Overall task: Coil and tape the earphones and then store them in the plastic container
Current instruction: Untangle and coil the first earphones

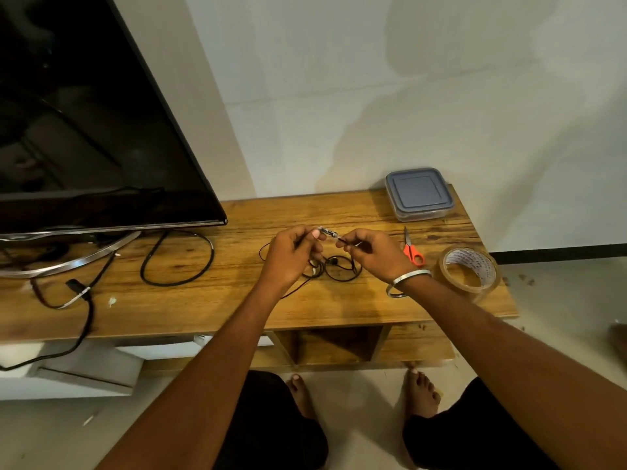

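Two hands: both raised just above the middle of the wooden desk point(339, 310), close together, meeting over a short stretch of cable.
Left hand point(291, 254): its fingers point(314, 234) are curled, thumb and forefinger pinching a small pale piece at the top of the black wired earphones point(334, 266); what that piece is cannot be told.
Right hand point(371, 254): its fingers point(346, 241) are curled too, pinching the thin black cable just right of the left hand's grip; a silver metal bangle point(405, 281) sits on this wrist.
Earphones: most of the cable lies in loose loops on the desk directly beneath and between the two hands, with one strand running out to the left and another trailing towards the front edge.
Container: grey-lidded clear square plastic container point(419, 194) stands at the back right of the desk against the wall, lid on, well apart from the hands.
Scissors: small orange-handled scissors point(412, 247) lie just right of the right hand, blades pointing towards the wall.
Tape: roll of clear brown packing tape point(470, 269) lies flat near the right edge of the desk, beside the scissors.
Left side of desk: large black flat television point(91, 130) on a curved silver stand point(71, 259), with thick black power cables point(176, 259) looped in front of it.
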